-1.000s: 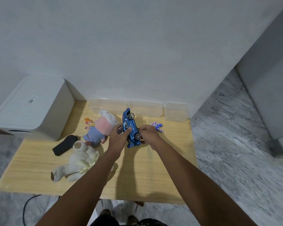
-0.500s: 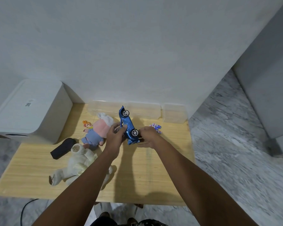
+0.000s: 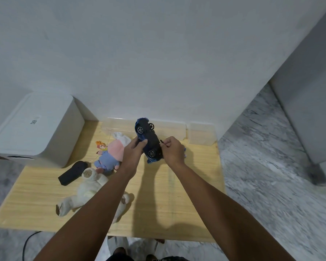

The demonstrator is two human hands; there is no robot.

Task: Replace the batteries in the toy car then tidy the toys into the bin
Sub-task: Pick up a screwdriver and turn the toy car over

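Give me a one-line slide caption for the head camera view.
Both hands, left hand and right hand, hold the blue toy car underside-up above the wooden table, plush toys beside.

batteries [image 3: 184,155] mostly hidden behind right hand [image 3: 172,150]; white plush [image 3: 87,189] partly covered by left forearm; toy car [image 3: 148,141] right side masked by fingers; cable [image 3: 27,243] cut off at bottom edge.

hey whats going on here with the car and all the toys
A person holds a blue toy car above a wooden table, its dark underside facing up. The left hand grips one side and the right hand pinches at the other edge. Two stuffed toys and a black remote lie on the table.
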